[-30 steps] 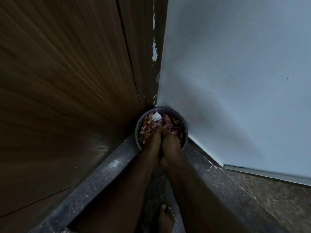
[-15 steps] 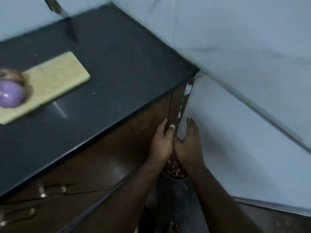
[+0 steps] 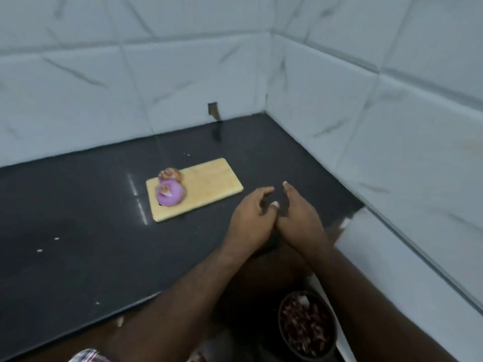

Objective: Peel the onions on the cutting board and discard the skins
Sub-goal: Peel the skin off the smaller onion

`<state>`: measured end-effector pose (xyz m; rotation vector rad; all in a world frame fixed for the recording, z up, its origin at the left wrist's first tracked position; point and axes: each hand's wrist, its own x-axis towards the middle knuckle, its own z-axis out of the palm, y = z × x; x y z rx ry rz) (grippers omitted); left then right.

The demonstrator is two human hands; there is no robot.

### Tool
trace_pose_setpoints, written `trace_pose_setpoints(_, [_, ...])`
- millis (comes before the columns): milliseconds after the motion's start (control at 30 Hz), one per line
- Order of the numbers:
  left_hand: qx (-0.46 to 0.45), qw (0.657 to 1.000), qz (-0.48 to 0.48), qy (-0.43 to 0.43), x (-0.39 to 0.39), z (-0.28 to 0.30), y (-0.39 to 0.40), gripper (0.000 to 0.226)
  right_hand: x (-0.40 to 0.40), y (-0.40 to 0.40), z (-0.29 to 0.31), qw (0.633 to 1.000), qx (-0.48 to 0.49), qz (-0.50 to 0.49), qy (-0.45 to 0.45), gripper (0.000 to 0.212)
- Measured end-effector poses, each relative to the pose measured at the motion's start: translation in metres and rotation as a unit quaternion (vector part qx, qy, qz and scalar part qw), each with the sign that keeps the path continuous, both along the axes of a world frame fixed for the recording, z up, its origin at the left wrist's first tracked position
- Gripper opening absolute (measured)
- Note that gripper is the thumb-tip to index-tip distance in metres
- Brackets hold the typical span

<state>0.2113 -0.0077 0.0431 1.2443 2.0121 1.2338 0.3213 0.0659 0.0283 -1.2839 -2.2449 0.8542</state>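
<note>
A pale wooden cutting board (image 3: pixel 209 184) lies on the black counter (image 3: pixel 91 231). On its left end sits a peeled purple onion (image 3: pixel 170 195), and just behind it an onion still in its brown skin (image 3: pixel 170 174). My left hand (image 3: pixel 251 218) and my right hand (image 3: pixel 298 218) hover side by side over the counter's right part, a little right of the board. Their fingers are relaxed and hold nothing. On the floor at the lower right stands a round bin (image 3: pixel 283 325) full of reddish onion skins (image 3: pixel 308 327).
White marbled tile walls (image 3: pixel 130 87) close the counter at the back and on the right. A small dark outlet (image 3: pixel 213 109) sits low on the back wall. A few pale scraps (image 3: pixel 56 238) lie on the counter at the left.
My hands rose from the skin bin on the floor to above the counter. The view swung up from the bin to the board and onions.
</note>
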Motion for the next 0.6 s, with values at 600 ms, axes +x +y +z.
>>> trace_pose_setpoints(600, [-0.058,0.945,0.298,-0.126,-0.231,-0.041,-0.039,0.011,-0.246,-0.027,-0.042,0.981,-0.024,0.183,0.054,0.071])
